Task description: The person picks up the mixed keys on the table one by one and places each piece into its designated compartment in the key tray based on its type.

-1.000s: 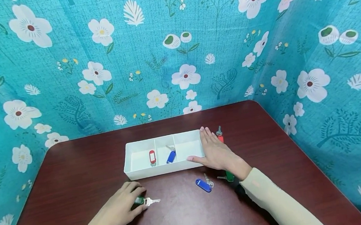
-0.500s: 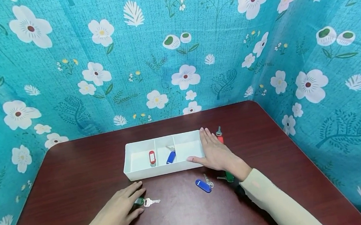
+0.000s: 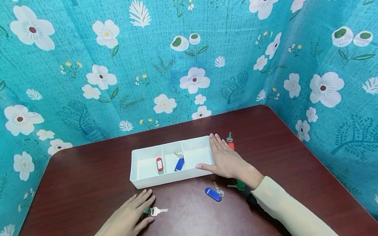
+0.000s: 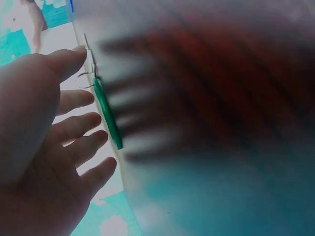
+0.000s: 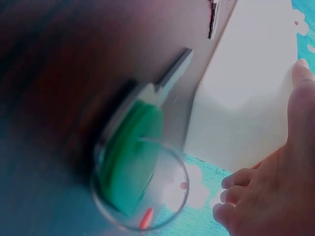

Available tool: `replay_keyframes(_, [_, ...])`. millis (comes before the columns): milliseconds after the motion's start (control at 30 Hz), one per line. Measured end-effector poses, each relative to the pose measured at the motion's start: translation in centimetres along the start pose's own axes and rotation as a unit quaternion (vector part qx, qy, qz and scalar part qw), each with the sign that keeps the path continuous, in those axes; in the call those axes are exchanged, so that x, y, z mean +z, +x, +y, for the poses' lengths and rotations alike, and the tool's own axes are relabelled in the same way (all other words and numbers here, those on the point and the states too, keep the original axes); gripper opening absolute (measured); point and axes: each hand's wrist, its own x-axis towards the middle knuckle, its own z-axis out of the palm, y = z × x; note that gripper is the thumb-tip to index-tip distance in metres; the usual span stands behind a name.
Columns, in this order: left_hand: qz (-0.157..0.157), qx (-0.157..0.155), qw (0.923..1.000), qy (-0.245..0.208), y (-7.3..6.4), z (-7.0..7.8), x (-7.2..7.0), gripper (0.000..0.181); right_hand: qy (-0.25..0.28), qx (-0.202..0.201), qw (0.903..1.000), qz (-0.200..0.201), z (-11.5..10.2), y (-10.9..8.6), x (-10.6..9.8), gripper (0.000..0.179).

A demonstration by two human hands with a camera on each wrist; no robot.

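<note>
The green-tagged key [image 3: 153, 211] is laid just beyond the straightened, empty fingers [image 3: 141, 201] of the nearer left hand [image 3: 127, 221], blade pointing right.

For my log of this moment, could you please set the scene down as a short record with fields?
Left hand: fingers straight, lying over a green-tagged key on the table
Right hand: flat against the right end of the white tray
Tray contents: red-tagged key in the left compartment, blue-tagged key in the middle one
Loose on table: blue key, green key partly under the right wrist, red key beyond the right hand
</note>
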Motion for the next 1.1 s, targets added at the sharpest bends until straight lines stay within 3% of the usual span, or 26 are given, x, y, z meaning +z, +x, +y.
replay_keyframes(233, [0.012,0.017,0.9998,0.008,-0.06,-0.26,0.32,0.054,-0.002,-0.001,1.0000,-0.001,-0.17,-0.06,-0.13,0.124])
replay_keyframes(700, [0.006,-0.002,1.0000,0.004,0.26,-0.54,0.06,0.054,0.000,-0.003,1.0000,0.002,-0.08,0.01,-0.03,0.125])
replay_keyframes(1100, [0.054,0.031,0.9976,0.031,0.41,-0.63,-0.11,0.046,0.001,0.001,1.0000,0.004,-0.14,0.03,-0.02,0.125])
